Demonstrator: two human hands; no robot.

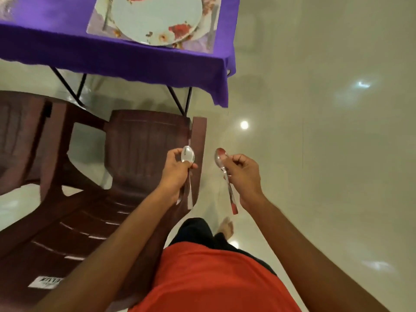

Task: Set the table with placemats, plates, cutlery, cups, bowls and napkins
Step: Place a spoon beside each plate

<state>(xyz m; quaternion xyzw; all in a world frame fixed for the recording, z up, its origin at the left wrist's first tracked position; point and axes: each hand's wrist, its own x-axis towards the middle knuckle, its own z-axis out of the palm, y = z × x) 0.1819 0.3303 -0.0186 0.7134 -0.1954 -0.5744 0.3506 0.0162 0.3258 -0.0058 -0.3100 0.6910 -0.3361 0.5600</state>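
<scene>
Beside the brown chair [146, 140], well short of the table [112, 52], I've got the left hand [175, 174] curled round one spoon [188, 154] and the right hand [245, 176] pinching the other spoon [221, 157] (bowls up), plate [155, 16] sitting on its placemat [96, 25].

Left-hand spoon [188, 154], right-hand spoon [219, 156]

A purple cloth [135, 61] hangs with a wavy hem; thin black legs [177, 99] show beneath it. On the glossy pale floor [315, 165] two dark brown plastic chairs stand side by side: the left chair [24, 131], partly cut off, and the right chair [144, 140], whose back carries a white label [46, 282].
</scene>
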